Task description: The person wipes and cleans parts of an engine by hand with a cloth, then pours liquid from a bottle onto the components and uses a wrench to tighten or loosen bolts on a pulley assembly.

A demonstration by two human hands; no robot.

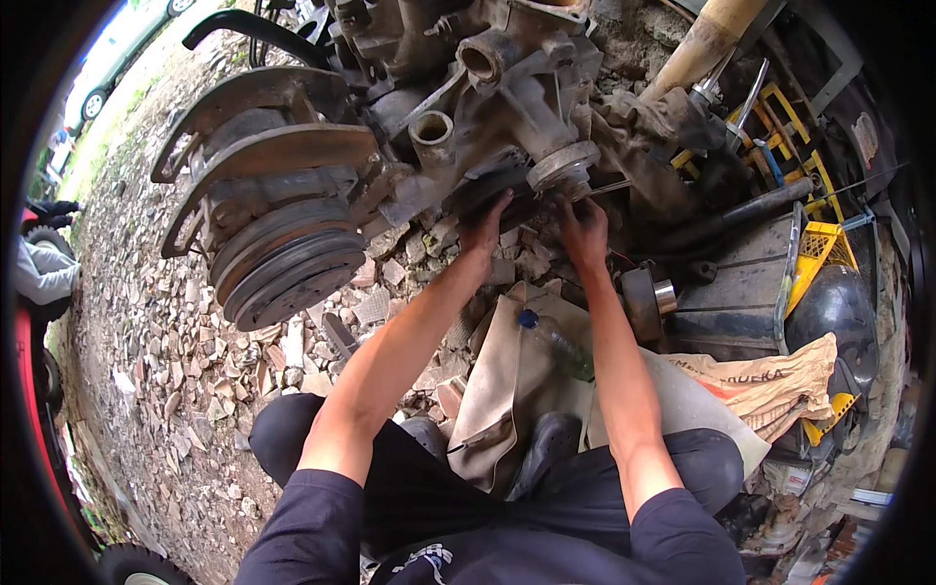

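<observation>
Both my arms reach forward under a large, dirty metal vehicle axle assembly (517, 117). My left hand (480, 232) is beneath its middle, against a dark part in shadow; the thumb shows, but the other fingers are hidden. Close to its right, my right hand (583, 234) is raised to the underside of a round metal flange (564, 168), its dark fingertips curled in. What they grip cannot be made out. A thin metal rod (614, 185) sticks out to the right just above this hand. At the assembly's left end is a round grooved brake drum (292, 258).
Between my legs, a plastic bottle with a blue cap (556, 343) lies on beige cloth (492, 390). Broken stone (195, 390) covers the ground leftward. To the right are a metal cylinder (643, 302), a printed sack (780, 385), yellow metal brackets (819, 263) and a bamboo pole (704, 44).
</observation>
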